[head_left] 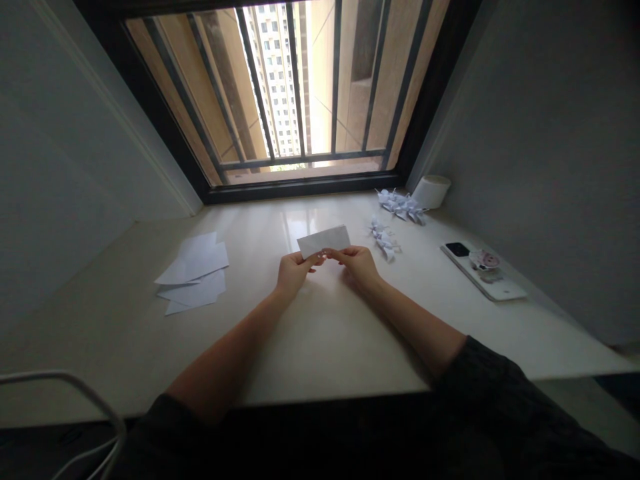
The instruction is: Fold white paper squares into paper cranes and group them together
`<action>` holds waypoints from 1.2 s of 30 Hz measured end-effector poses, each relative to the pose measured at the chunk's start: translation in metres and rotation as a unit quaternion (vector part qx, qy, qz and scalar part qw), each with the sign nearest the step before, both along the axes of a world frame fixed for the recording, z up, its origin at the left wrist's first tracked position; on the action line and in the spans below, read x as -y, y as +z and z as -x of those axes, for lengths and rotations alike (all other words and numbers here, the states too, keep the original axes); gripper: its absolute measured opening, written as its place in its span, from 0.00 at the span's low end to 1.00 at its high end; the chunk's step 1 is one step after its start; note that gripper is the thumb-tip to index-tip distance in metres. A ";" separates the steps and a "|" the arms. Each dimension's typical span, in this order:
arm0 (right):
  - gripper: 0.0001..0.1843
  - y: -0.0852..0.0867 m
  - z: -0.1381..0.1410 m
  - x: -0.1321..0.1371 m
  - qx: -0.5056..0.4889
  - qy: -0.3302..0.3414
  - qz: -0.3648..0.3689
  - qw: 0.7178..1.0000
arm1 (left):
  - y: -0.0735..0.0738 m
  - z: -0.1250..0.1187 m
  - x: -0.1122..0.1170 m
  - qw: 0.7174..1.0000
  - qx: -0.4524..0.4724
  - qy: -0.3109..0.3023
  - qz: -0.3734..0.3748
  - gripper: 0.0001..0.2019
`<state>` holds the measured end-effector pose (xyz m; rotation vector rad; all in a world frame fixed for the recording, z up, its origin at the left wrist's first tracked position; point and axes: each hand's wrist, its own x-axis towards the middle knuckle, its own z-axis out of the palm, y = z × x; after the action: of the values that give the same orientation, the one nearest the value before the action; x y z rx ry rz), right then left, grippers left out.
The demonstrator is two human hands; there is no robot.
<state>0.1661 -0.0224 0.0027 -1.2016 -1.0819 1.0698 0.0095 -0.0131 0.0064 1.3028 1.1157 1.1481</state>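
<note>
A folded white sheet of paper [325, 239] is held up just above the pale counter [320, 333], near its middle. My left hand [294, 272] pinches the sheet's lower left edge with thumb and fingers closed. My right hand [357, 261] pinches the lower edge beside it, fingers curled. Both forearms reach in from the bottom of the view, with dark sleeves pushed up.
A loose stack of white sheets [195, 273] lies to the left. Folded paper figures [384, 239] and more of them [401, 205] sit at the right rear beside a white roll [432, 191]. A phone [483, 270] lies right. A barred window [300, 100] rises behind. A chair's metal rail [75, 393] shows lower left.
</note>
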 end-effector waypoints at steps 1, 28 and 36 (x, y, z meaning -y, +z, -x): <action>0.17 0.001 -0.001 0.000 0.000 -0.003 0.000 1.000 | 0.000 0.000 0.000 1.000 0.000 0.002 0.000 0.16; 0.23 0.003 -0.021 -0.004 0.109 0.077 -0.043 0.990 | -0.002 0.005 -0.006 0.998 0.028 0.054 0.003 0.17; 0.20 -0.001 -0.011 0.001 0.084 0.087 -0.060 0.991 | 0.004 0.005 -0.002 0.999 0.001 0.033 -0.041 0.16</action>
<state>0.1770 -0.0233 0.0017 -1.1308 -1.3836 1.0323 0.0049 -0.0110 0.0101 1.3356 1.1273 1.2546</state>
